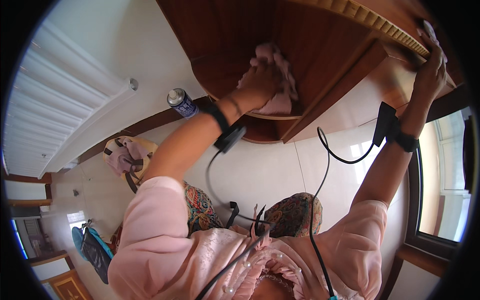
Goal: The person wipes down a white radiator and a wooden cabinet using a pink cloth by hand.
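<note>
My left hand (264,80) presses a crumpled pink cloth (275,103) onto a rounded wooden shelf (213,75) of a dark reddish-brown cabinet. The fingers are partly lost in the cloth's folds and slightly blurred. At the upper right, my right hand (431,71) rests against the cabinet's upper edge, beside a ribbed trim strip (386,26). Something pale lies along that hand; its fingers are too hidden to show whether they grip it. Black straps with cabled boxes sit on both wrists.
A blue spray can (182,103) with a white cap stands left of the shelf. A white radiator (75,93) runs along the wall. On the tiled floor (258,165) sits a bag-like container (129,157) holding pinkish fabric. Black cables (326,165) hang before me. A dark-framed window (416,210) is at right.
</note>
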Demonstrator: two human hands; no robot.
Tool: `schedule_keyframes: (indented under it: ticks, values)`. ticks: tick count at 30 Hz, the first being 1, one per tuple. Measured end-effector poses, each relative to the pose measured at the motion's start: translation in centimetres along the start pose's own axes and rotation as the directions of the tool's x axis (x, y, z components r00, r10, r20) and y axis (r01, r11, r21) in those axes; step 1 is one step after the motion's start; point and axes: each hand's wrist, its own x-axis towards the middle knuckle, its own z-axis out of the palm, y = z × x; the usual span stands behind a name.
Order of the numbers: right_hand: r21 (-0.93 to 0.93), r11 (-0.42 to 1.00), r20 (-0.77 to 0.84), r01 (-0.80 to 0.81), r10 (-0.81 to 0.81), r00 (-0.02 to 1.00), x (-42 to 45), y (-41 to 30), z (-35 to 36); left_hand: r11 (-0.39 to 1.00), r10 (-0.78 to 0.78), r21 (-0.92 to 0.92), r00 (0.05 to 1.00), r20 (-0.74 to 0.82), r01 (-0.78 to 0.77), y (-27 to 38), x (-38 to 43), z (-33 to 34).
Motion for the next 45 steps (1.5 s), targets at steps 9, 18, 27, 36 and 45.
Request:
schedule_keyframes:
  ticks: [9,18,27,36,45]
  values:
    - [0.111,0.994,0.114,0.021,-0.034,0.993,0.2,-2.8,-0.8,0.996,0.085,0.007,0.990,0.113,-0.087,-8.5,-6.2,-3.3]
    - [0.035,0.998,0.131,0.055,-0.059,0.990,-0.1,0.2,-0.1,0.945,-0.107,-0.283,0.660,-0.743,-0.165,-6.1,5.7,-5.1]
    - [0.087,0.996,0.127,-0.006,-0.005,0.992,0.2,-0.8,-0.6,0.744,-0.271,-0.597,0.680,-0.681,-0.301,2.5,4.6,-2.9]
    - [0.245,0.946,0.140,-0.211,0.181,0.973,0.4,-6.2,-0.6,0.732,-0.217,-0.471,0.488,-0.846,-0.491,3.0,7.8,-10.2]
    - [0.235,0.933,0.123,-0.274,0.251,0.960,0.8,-5.1,-1.0,0.943,0.014,-0.315,0.955,-0.296,-0.111,-1.0,8.6,-4.2]
